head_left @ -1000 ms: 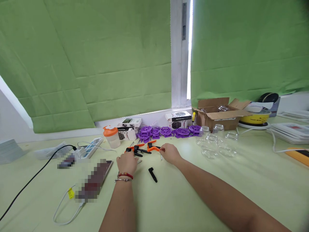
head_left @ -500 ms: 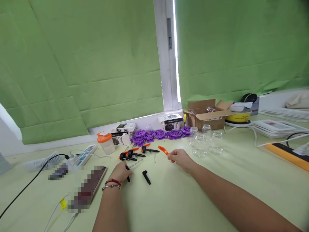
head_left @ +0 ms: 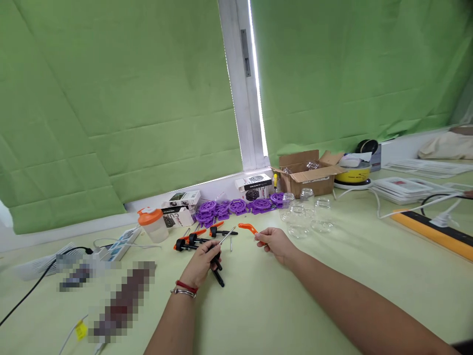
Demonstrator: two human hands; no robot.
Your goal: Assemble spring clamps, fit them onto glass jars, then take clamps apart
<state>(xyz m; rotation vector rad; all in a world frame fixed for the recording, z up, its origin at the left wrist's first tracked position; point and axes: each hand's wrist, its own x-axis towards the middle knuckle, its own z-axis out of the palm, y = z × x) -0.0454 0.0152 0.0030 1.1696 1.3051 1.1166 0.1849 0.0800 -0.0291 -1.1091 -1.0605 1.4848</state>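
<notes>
My right hand (head_left: pixel 277 244) is closed on one end of a curved orange plastic piece (head_left: pixel 248 226), whose free end points left. My left hand (head_left: pixel 207 257) is closed round a thin metal rod (head_left: pixel 228 235) that sticks out up and to the right, close to the orange piece but apart from it. A black part shows beneath its fingers; whether it is gripped is partly hidden. Just below, a black plastic piece (head_left: pixel 219 279) lies on the table. Behind the hands lie several black-and-orange assemblies (head_left: pixel 224 232) and a short metal pin (head_left: pixel 231 244).
Purple wheel-shaped parts (head_left: pixel 237 206) line the back, before white boxes (head_left: pixel 254 183). Clear glass cups (head_left: pixel 297 222) and a cardboard box (head_left: pixel 308 182) stand right of them. An orange-lidded shaker bottle (head_left: pixel 153 227), power strip (head_left: pixel 123 244) and cables are at left; another power strip (head_left: pixel 432 232) is at right.
My left hand has lifted and moved right and slightly up, raising the metal rod toward the orange piece. My right hand keeps its hold with little movement. The view has shifted slightly right.
</notes>
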